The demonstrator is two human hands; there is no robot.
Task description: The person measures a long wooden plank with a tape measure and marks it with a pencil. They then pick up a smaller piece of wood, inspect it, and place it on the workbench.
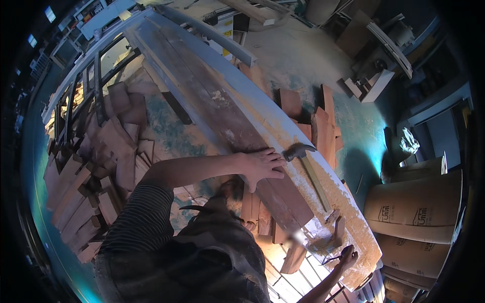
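My left hand (pixel 262 167) lies flat with its fingers spread on a long reddish-brown plank (pixel 235 118). The plank runs lengthwise along a worn, dusty bench. Just beyond my fingertips rests a hammer (pixel 315 183), its dark head toward the hand and its wooden handle pointing nearer to me. At the bench's near right end, my right hand (pixel 348 258) is closed around a thin dark item that I cannot make out. Small wood pieces (pixel 339 231) sit between the plank's end and that hand.
Piles of cut boards (pixel 116 146) lie left of the bench, beside a dark metal frame (pixel 98 81). More boards (pixel 323 126) stand on the floor to the right. Large cardboard drums (pixel 414 207) line the right side. Pale dust covers the bench edge (pixel 364 237).
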